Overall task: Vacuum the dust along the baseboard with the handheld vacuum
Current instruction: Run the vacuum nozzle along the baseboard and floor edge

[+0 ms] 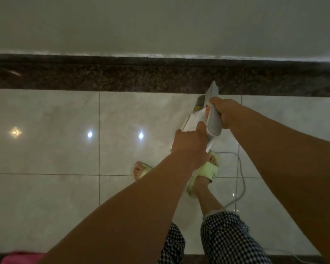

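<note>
A white and grey plastic handheld vacuum [202,115] slants through the right-centre of the frame, its long axis running from lower left, near the person's feet, up and to the right, where its narrow front tip overlaps the lower edge of the dark speckled stone baseboard [122,77] crossing the upper frame. Whether the tip actually touches the stone cannot be told from this angle. The right hand [227,111] sits farther up the frame and nearer the baseboard, its fingers [212,101] curled and closed around the grey handle on the machine's upper side. The left hand [189,145] lies below and to the left, wrapped shut on the white rear body, thumb along the top. The vacuum therefore extends up and away from both sets of fingers toward the wall, with the nozzle just above the right hand in the picture.

A thin white power cord [240,168] loops across the glossy pale marble-pattern floor tiles [46,130] to the lower right, close by a foot in a light green ribbed slipper [208,170].

The coming pass probably depends on holding that tip against the seam between floor and baseboard while sliding sideways, the cord kept clear of the feet.
</note>
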`<action>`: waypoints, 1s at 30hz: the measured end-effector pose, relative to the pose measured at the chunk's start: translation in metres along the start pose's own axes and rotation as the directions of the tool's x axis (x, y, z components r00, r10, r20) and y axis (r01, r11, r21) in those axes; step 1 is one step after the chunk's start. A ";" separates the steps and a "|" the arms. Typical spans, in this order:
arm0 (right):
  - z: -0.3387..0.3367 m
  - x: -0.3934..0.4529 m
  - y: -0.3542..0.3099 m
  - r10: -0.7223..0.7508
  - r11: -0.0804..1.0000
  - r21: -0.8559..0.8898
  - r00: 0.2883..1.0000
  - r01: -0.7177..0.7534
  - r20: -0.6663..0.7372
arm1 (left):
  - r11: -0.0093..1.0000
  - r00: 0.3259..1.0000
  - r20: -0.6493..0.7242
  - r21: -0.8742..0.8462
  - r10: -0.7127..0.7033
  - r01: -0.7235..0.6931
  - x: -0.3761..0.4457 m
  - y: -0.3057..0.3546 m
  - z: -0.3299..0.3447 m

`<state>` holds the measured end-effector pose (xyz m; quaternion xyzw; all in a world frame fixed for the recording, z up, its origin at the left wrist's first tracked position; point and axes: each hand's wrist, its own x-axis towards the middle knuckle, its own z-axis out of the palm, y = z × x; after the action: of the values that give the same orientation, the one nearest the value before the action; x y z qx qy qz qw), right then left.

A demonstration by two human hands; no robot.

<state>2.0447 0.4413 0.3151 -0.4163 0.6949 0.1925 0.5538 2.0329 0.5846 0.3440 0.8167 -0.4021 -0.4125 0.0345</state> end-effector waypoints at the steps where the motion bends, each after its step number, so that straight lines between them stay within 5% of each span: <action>1: -0.013 -0.002 0.000 0.001 1.000 0.028 1.000 -0.001 -0.006 | 1.000 1.000 0.002 0.024 0.017 -0.017 0.001 0.009 -0.002; 14: -0.116 -0.031 -0.028 -0.115 0.991 0.060 0.989 0.121 -0.091 | 0.996 0.987 -0.136 0.038 0.086 -0.082 0.008 0.102 -0.026; 30: -0.088 -0.026 -0.037 -0.129 0.992 0.003 0.992 0.129 -0.017 | 0.999 0.989 -0.145 0.000 -0.040 0.041 -0.001 0.095 -0.028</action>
<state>2.0212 0.3655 0.3743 -0.4609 0.6715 0.1514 0.5601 1.9931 0.5131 0.3998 0.8524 -0.3825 -0.3523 0.0540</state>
